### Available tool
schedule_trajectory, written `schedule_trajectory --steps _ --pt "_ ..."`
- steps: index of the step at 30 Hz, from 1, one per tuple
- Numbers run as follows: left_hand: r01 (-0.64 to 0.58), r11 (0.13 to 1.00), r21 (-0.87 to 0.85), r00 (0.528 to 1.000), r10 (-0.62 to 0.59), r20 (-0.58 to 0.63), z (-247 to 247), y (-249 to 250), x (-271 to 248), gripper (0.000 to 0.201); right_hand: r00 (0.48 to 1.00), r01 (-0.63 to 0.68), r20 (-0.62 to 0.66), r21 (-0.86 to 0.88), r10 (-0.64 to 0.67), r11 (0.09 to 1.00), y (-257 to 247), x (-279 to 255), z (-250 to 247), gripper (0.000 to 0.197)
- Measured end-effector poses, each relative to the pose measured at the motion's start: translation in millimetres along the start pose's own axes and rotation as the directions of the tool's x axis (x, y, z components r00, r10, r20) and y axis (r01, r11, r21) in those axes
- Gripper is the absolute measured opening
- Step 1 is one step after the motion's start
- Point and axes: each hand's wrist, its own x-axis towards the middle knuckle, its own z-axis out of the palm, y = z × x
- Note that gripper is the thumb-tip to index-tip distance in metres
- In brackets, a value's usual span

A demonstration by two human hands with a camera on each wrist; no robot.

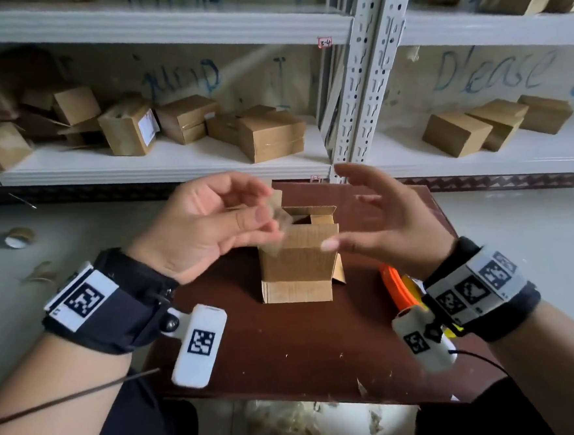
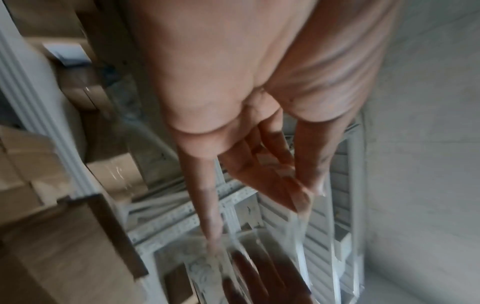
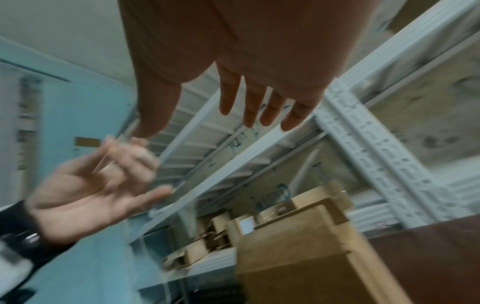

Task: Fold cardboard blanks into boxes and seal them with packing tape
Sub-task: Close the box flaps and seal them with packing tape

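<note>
A small cardboard box (image 1: 299, 260) stands upright on the dark brown table (image 1: 288, 346) with its top flaps open. My left hand (image 1: 257, 204) hovers just above the box's upper left corner, fingers curled and thumb out, holding a blurred strip of clear tape (image 1: 277, 233) that hangs toward the box. In the left wrist view the clear tape (image 2: 303, 216) trails down from the fingertips. My right hand (image 1: 346, 213) is spread and empty on the box's right side, its thumb near the top right edge. The right wrist view shows the box (image 3: 298, 257) below the straight fingers (image 3: 270, 111).
An orange tape dispenser (image 1: 394, 288) lies on the table under my right wrist. A white shelf (image 1: 159, 165) behind the table carries several finished boxes (image 1: 266, 134). A tape roll (image 1: 17, 238) lies on the floor at left. Cardboard scraps litter the floor.
</note>
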Motion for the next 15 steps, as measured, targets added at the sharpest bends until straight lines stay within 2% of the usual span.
schedule_trajectory --steps 2,4,6,10,11,13,15 --pt "0.019 1.0 -0.025 0.996 -0.016 0.091 16.2 -2.1 -5.1 0.033 0.989 0.054 0.133 0.088 -0.065 0.995 -12.9 -6.2 19.3 0.116" --pt "0.036 0.993 -0.112 0.987 -0.018 0.162 25.2 -4.2 -6.1 0.031 0.964 0.031 0.253 0.195 -0.081 0.98 -19.6 -10.6 38.4 0.119" --pt "0.067 0.977 -0.202 0.975 -0.021 0.222 25.6 -5.2 -4.9 0.027 0.949 -0.039 0.309 0.295 -0.057 0.955 -18.7 -12.4 53.2 0.108" --pt "0.108 0.905 -0.411 0.961 0.012 0.278 14.8 1.3 -1.3 0.023 0.929 -0.11 0.369 0.38 -0.041 0.918 -12.8 -10.3 58.5 0.062" --pt "0.108 0.887 -0.449 0.957 0.028 0.287 11.7 4.4 -0.8 0.023 0.925 -0.121 0.378 0.385 -0.037 0.915 -10.9 -9.4 55.0 0.058" --pt "0.079 0.885 -0.458 0.972 0.034 0.233 4.2 8.3 0.0 0.024 0.921 -0.158 0.39 0.366 0.003 0.917 -4.7 -6.7 47.2 0.065" --pt "0.044 0.909 -0.414 0.993 0.004 0.115 -5.1 9.4 0.8 0.022 0.928 -0.165 0.373 0.35 0.024 0.922 1.5 -3.9 39.5 0.07"
